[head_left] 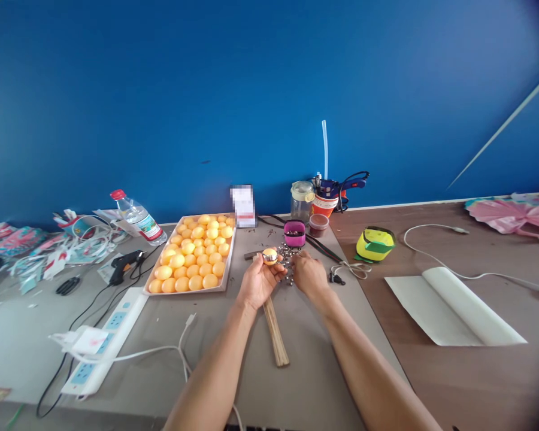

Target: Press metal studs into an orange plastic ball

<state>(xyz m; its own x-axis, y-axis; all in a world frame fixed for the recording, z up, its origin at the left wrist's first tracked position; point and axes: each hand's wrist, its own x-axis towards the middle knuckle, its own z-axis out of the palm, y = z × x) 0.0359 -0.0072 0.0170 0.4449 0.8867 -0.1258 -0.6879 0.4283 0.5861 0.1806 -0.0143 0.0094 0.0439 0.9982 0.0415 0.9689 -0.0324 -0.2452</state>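
Note:
My left hand (pixel 257 280) is closed around an orange table-tennis ball (pixel 270 255), holding it up with its opening or shiny metal-studded side towards me. My right hand (pixel 309 272) is beside the scattered pile of small silver metal pieces (pixel 289 263), fingers curled down and together; whatever sits between the fingertips is hidden. Beneath my left hand lies a hammer (pixel 275 332), its wooden handle pointing towards me and its head partly covered. Just behind the pile stands a small magenta container (pixel 294 234) with more small pieces inside.
At left, a shallow box (pixel 228 263) holds many orange balls. Nearby are a power strip (pixel 103 347), a glue gun (pixel 124 266) and a tilted water bottle (pixel 139 218). Behind are a jar (pixel 302 206) and a tool cup (pixel 324 205). Rightward lie a yellow-green container (pixel 375 243) and white paper (pixel 453 308).

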